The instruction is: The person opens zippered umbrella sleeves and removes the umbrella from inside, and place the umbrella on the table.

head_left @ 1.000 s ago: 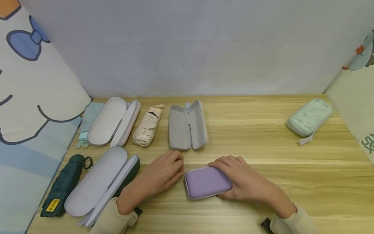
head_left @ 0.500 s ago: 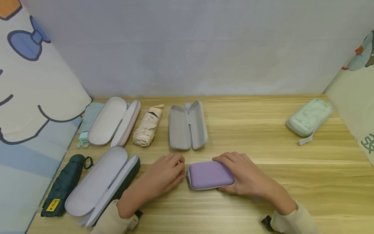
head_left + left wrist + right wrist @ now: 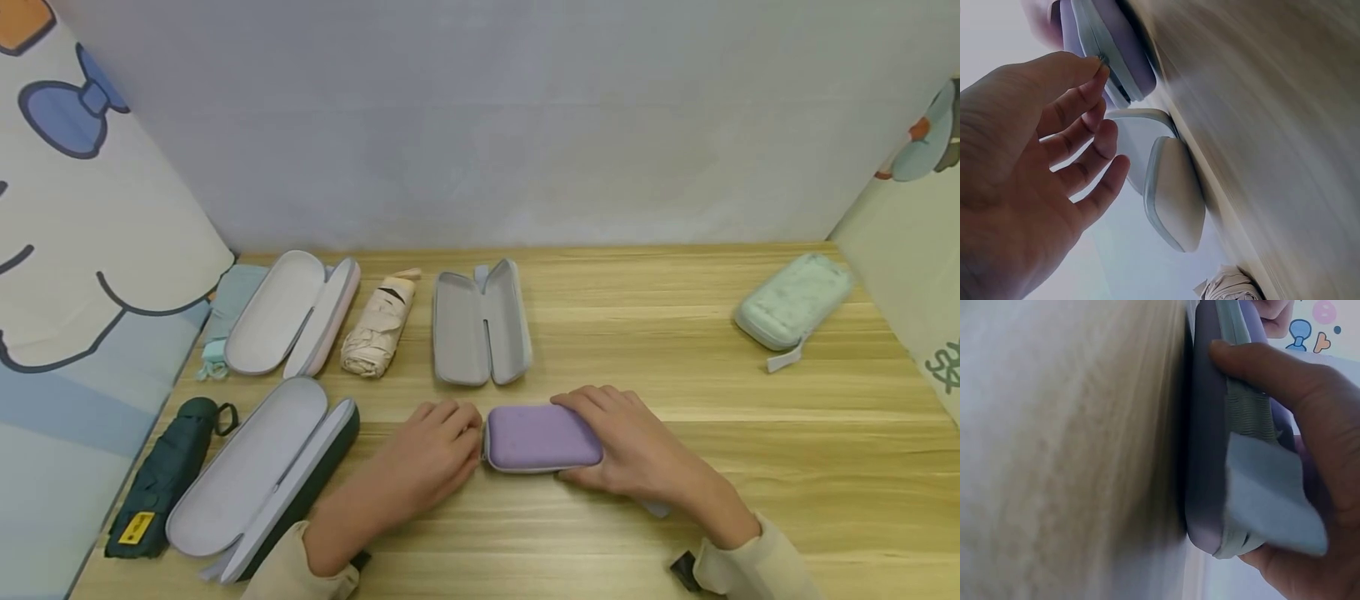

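A purple zip case [image 3: 543, 437] lies at the front middle of the table, its long side almost level in the head view. My right hand [image 3: 630, 446] grips its right end, thumb on the near side and fingers over the far side. A pale fabric tab [image 3: 1272, 494] hangs off that end in the right wrist view. At the opposite end, my left hand [image 3: 435, 450] pinches the small zipper pull [image 3: 1103, 60] between thumb and index finger. The other left fingers are loosely bent. Beside the pull, the left wrist view shows a short dark gap in the zip.
Open grey case [image 3: 480, 329] stands just behind the hands. Leftward lie a beige folded umbrella [image 3: 378, 325], an open pink-backed case [image 3: 292, 312], a light blue umbrella [image 3: 232, 308], an open dark green case [image 3: 255, 475] and a dark green umbrella [image 3: 161, 475]. A mint case [image 3: 797, 300] lies far right.
The purple case has shifted slightly away and right, turning more level. My left hand has come right, up to its left end, and now pinches the zipper pull.
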`<state>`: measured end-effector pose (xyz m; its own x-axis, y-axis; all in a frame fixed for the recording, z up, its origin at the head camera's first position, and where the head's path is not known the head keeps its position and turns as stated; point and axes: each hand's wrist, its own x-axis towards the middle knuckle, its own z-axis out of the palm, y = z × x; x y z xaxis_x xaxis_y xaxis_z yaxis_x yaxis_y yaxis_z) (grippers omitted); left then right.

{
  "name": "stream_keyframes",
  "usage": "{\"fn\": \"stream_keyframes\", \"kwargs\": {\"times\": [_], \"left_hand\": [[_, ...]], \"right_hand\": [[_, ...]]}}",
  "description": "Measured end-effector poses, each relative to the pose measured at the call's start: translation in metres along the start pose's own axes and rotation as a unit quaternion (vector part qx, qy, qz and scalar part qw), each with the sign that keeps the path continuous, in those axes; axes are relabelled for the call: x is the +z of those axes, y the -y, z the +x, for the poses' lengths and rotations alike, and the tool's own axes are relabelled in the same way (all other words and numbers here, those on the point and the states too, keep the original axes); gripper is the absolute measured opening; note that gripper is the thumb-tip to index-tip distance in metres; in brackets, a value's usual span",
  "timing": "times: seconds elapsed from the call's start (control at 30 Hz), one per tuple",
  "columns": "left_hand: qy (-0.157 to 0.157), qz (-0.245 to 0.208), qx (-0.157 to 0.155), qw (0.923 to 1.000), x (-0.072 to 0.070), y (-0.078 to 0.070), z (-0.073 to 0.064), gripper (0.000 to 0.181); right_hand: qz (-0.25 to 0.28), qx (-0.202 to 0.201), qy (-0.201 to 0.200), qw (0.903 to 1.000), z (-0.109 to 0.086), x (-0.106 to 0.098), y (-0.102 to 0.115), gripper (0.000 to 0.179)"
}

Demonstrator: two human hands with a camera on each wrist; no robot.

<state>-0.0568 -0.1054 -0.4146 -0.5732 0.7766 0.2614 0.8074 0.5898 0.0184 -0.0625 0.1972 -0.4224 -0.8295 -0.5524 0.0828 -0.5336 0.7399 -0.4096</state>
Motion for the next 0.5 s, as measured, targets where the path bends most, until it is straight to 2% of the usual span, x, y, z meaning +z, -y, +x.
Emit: {"fn": "stream_keyframes", "kwargs": {"times": [0.27,0.5], "left_hand": [[-0.001,-0.005,-0.01,0.9999,0.0001,-0.0015,0.0008,0.007],[-0.002,-0.05,-0.012,0.9987,0.0016,-0.0015,0.0009,0.009]], "right_hand": [[0.006,0.013,-0.01,0.9998,0.0001,0.002,0.0008,0.084],[0.005,0.019,-0.02,0.9996,0.0007,0.003,0.0009,0.081]]}}
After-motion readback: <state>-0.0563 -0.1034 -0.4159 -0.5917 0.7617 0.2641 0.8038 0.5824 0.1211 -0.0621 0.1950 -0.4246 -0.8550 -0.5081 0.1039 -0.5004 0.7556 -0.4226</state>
